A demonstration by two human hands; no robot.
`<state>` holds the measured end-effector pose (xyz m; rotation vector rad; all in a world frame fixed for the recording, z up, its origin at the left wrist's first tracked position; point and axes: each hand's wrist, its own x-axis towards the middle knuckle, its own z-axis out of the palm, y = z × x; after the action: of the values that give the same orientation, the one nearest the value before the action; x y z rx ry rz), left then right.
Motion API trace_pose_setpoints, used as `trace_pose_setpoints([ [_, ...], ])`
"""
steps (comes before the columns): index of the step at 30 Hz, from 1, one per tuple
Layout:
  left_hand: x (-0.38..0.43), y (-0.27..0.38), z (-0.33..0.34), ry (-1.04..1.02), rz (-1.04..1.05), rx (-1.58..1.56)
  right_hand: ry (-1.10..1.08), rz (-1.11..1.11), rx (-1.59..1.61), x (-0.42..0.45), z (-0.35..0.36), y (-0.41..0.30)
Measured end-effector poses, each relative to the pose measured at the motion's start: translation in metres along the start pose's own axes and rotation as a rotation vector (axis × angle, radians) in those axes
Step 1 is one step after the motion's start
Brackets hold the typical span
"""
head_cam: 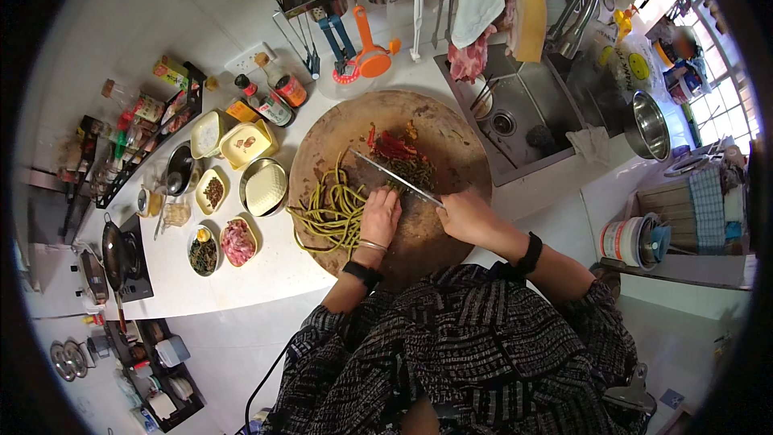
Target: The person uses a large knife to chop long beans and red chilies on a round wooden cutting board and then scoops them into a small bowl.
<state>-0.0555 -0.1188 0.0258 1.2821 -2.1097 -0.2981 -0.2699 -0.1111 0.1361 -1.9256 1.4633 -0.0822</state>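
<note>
On a round wooden chopping board [447,115], my right hand [468,217] grips a kitchen knife [398,180] by its handle. The blade slants up to the left, just beyond the fingertips of my left hand [380,217]. Those fingers are curled down over green long beans, mostly hidden beneath them. A tangle of uncut long beans [329,211] lies left of that hand, a few hanging over the board's edge. Behind the blade sits a heap of finely chopped green beans [416,172]. Red chillies [392,145] lie against the heap's far side.
Left of the board stand a dish of raw meat [238,243], a bowl of dark greens [203,257], a metal bowl [264,187] and sauce bottles [275,106]. A wok [113,251] is at the far left. The sink [531,96] adjoins on the right, with raw meat [470,59] hanging above.
</note>
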Motion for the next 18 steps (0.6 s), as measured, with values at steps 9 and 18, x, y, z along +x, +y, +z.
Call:
trace_pose_setpoints([
  [9,-0.002,-0.003,0.008,-0.006,-0.061,-0.069,-0.029,-0.016,-0.089,0.006,0.022,0.0],
  [18,-0.003,-0.007,-0.005,0.034,0.03,-0.054,0.023,-0.025,0.039,0.019,0.016,0.002],
])
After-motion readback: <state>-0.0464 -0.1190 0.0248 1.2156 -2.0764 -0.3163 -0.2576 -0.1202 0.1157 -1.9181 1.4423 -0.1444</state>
